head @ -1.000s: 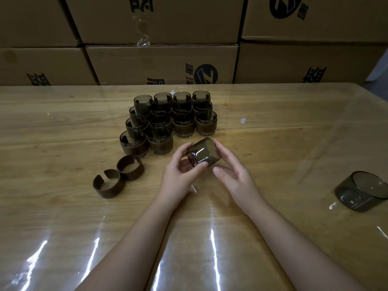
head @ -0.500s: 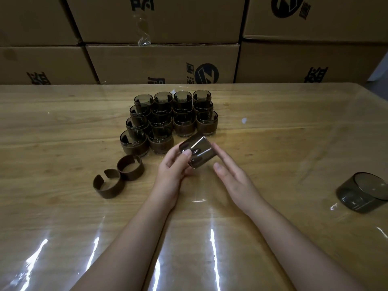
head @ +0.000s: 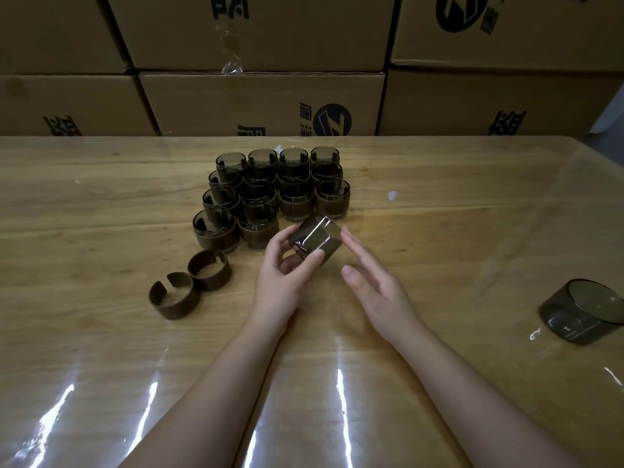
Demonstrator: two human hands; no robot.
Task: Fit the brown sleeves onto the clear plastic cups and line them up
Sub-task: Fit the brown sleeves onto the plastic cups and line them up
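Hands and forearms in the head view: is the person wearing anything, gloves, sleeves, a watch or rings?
Nothing worn shows. The left hand and right hand are bare, with no gloves, and I see no rings. Both forearms are bare down to the bottom edge of the picture, with no sleeve, watch or band. The fingernails are short and look unpainted.

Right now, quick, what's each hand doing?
Left hand: grips the tilted clear smoky plastic cup with its brown sleeve.
Right hand: open, fingers straight beside the cup; contact cannot be told.
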